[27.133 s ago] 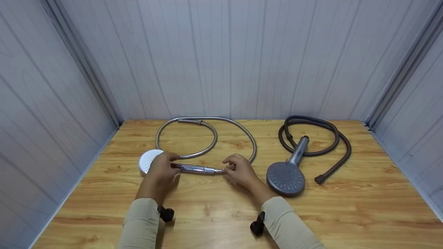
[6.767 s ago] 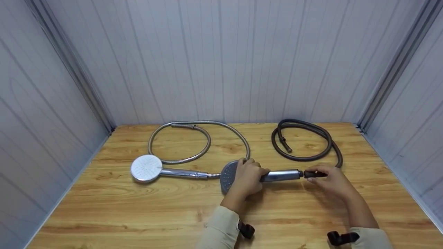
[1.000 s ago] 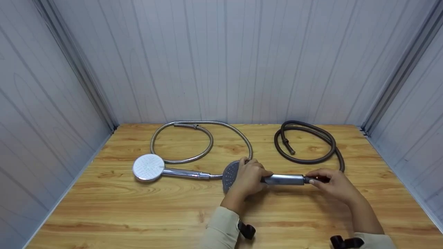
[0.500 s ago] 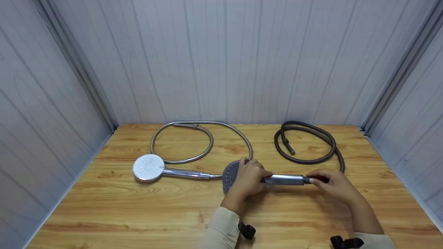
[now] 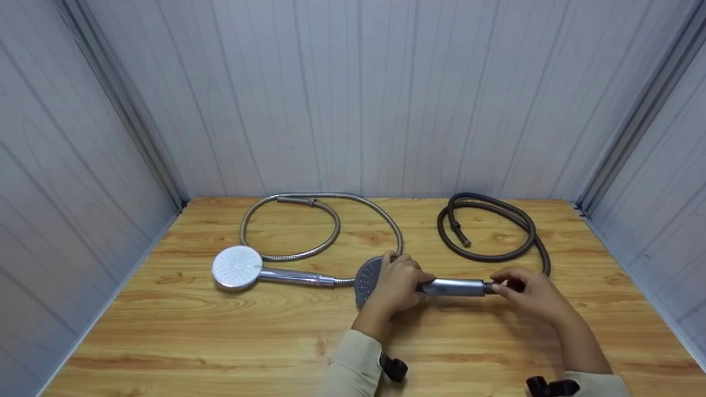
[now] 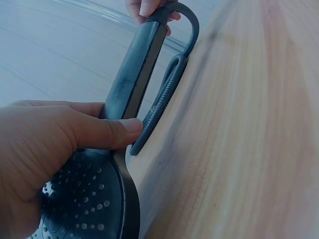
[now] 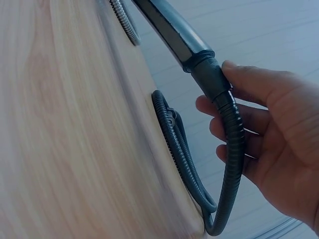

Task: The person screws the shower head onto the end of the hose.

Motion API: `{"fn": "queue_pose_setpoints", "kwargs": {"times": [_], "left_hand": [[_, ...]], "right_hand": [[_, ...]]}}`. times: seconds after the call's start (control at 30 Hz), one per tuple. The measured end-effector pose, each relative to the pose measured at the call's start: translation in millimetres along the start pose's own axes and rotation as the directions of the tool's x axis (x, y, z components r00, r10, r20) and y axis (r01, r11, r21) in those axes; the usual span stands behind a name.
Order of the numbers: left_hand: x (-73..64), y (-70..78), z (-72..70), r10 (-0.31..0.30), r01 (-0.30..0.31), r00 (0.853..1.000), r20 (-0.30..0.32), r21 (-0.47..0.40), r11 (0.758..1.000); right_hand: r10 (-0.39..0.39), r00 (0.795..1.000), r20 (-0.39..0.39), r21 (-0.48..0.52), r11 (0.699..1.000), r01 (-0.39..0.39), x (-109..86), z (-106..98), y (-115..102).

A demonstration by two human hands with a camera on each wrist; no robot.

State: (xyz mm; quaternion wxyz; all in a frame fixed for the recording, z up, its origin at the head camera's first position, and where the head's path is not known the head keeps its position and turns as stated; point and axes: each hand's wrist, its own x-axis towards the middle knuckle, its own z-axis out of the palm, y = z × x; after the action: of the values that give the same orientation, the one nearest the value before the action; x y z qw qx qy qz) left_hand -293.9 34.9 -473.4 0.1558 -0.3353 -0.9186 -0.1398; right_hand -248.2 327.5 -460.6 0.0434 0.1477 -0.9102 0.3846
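My left hand (image 5: 398,280) grips the dark grey shower head (image 5: 455,286) at its neck, thumb across the handle, as the left wrist view shows. Its round nozzle face (image 6: 87,196) is partly covered by that hand. At the handle's far end, the thumb and fingers of my right hand (image 5: 532,295) pinch the connector nut (image 7: 212,77) of a dark hose (image 7: 232,144). The nut sits right against the handle end in the right wrist view. From there the hose bends down to its coil (image 5: 485,257) on the table.
A chrome shower head (image 5: 237,267) lies left on the wooden table (image 5: 248,342), joined to a looped silver hose (image 5: 336,229). That hose passes close by the grey shower head. Pale panel walls (image 5: 331,99) stand behind and at both sides.
Earlier the hands were at the chrome shower head. Since then the grey one was turned sideways and the dark hose's nut brought against its handle. In the last second, right fingers shift slightly.
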Motion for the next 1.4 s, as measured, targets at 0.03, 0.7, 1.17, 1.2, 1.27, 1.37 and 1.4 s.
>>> {"fn": "queue_pose_setpoints", "kwargs": {"times": [0.03,0.7,1.17,1.2,1.27,1.37,1.4], "left_hand": [[0.0,-0.2,0.2,0.0,0.0,1.0,0.002,-0.001,1.0],[0.0,1.1,-1.8,-0.026,0.026,0.999,0.036,0.007,1.0],[-0.4,0.8,-2.3,-0.007,0.007,1.0,0.026,-0.002,1.0],[-0.5,0.9,-2.3,-0.007,0.007,1.0,0.027,-0.001,1.0],[-0.8,1.1,-2.4,-0.009,0.009,1.0,0.029,0.001,1.0],[-1.2,1.6,-2.8,-0.011,0.011,1.0,0.024,-0.005,1.0],[-1.2,1.7,-2.9,-0.011,0.012,1.0,0.023,-0.007,1.0]], "right_hand": [[0.002,1.0,-0.004,0.001,1.0,-0.002,-0.1,0.1,0.1],[-0.044,0.998,-0.037,0.03,0.999,0.045,0.7,2.2,2.5],[-0.042,0.999,-0.016,0.028,0.999,0.042,0.7,0.5,1.4],[-0.041,0.999,-0.013,0.031,0.999,0.041,0.8,0.4,1.6],[-0.036,0.999,-0.006,0.04,0.999,0.036,0.7,0.4,1.9],[-0.031,1.0,0.001,0.047,0.998,0.031,0.1,0.2,2.3],[-0.031,0.999,0.004,0.048,0.998,0.031,-0.1,0.1,2.4]]}}
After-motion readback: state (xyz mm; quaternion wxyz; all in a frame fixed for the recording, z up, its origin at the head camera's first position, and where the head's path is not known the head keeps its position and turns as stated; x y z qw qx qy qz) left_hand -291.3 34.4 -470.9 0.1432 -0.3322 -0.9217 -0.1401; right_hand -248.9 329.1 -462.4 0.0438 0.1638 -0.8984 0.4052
